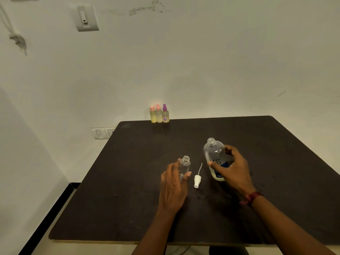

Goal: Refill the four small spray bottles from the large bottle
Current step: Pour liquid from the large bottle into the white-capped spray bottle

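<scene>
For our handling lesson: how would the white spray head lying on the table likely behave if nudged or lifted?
The spray head lies on its side and looks round, so a nudge would probably roll it. Its thin tube curves slightly, so it likely flexes. Small plastic: probably very light.

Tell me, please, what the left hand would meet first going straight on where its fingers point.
Beyond the small bottle it grips, the left hand likely meets only bare table.
</scene>
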